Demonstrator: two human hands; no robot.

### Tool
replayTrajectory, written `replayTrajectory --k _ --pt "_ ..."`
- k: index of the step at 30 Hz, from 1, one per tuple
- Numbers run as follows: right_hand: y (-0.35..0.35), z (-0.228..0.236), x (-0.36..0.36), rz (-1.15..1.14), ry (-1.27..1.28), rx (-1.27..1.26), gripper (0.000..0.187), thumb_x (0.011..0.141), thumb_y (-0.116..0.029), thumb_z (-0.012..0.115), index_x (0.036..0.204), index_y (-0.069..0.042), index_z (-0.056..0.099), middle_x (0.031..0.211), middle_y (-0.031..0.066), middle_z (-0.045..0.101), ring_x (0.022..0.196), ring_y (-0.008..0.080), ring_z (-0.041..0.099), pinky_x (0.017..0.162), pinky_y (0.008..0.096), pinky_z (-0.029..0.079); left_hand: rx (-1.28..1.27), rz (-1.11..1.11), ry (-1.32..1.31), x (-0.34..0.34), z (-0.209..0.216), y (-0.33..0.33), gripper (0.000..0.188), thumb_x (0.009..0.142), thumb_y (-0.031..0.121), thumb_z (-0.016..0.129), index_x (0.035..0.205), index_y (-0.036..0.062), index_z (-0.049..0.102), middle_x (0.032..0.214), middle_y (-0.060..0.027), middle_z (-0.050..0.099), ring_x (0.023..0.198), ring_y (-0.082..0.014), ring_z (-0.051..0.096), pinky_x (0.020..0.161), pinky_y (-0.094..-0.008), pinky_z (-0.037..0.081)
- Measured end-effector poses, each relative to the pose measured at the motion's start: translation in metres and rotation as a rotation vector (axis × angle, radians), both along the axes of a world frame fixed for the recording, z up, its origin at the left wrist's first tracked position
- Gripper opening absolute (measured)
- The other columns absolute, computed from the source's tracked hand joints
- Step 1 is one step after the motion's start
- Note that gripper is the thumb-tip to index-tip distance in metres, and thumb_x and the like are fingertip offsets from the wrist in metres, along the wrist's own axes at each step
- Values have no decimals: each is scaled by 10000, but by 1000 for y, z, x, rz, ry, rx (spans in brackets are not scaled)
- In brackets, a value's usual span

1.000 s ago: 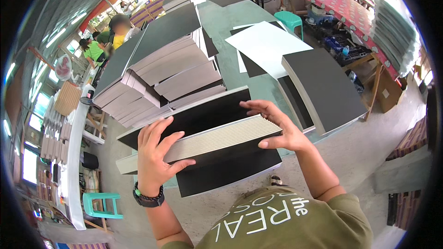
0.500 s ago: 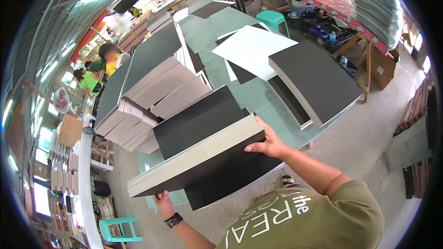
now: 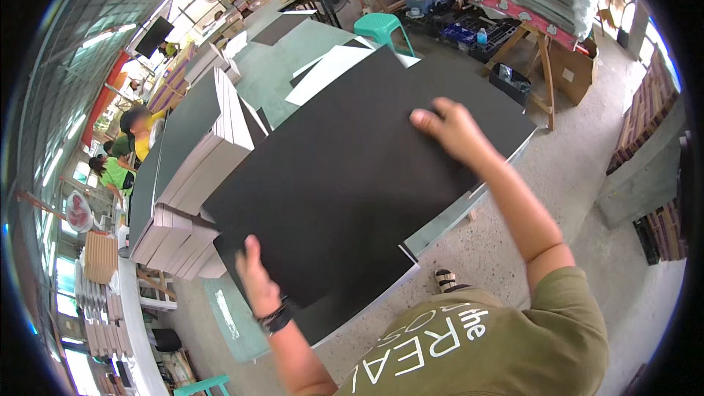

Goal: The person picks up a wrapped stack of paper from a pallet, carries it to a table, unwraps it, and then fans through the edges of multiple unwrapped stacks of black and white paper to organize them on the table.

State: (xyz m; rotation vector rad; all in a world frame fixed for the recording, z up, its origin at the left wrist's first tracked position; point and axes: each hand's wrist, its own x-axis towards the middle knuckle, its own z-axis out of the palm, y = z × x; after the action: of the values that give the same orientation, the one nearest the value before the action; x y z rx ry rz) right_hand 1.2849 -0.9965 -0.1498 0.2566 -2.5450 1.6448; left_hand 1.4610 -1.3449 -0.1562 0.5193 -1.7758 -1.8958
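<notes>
A workshop: stacked boards [image 3: 209, 158] on a long green tabletop [image 3: 264, 77] running off toward eleven o'clock, people [image 3: 114, 170] gathered at nine, brown stacks [image 3: 100, 257] near half past eight, strip lights [image 3: 106, 38] at ten, and bare concrete floor [image 3: 568, 198] at three.

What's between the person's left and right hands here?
A black board: in the head view, its dark surface fills the stretch from the left hand to the right hand.
</notes>
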Motion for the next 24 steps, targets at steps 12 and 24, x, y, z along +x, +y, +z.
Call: replayTrajectory --k 12,24 --pt "202 -22 -250 -6 61 454 603 740 -544 635 981 9 642 853 177 647 796 288 612 731 370 462 377 -430 -212 -234 -92 177 571 839 410 619 1053 -110 519 1013 -125 598 865 -187 591 769 -294 481" --pt "146 -42 -199 -315 460 251 407 846 -267 590 1162 -14 553 1106 172 592 1010 286 571 880 367 438 123 -267 -199 -188 -74 124 619 840 502 556 1275 79 434 1221 -74 473 1114 -175 444 847 -344 392"
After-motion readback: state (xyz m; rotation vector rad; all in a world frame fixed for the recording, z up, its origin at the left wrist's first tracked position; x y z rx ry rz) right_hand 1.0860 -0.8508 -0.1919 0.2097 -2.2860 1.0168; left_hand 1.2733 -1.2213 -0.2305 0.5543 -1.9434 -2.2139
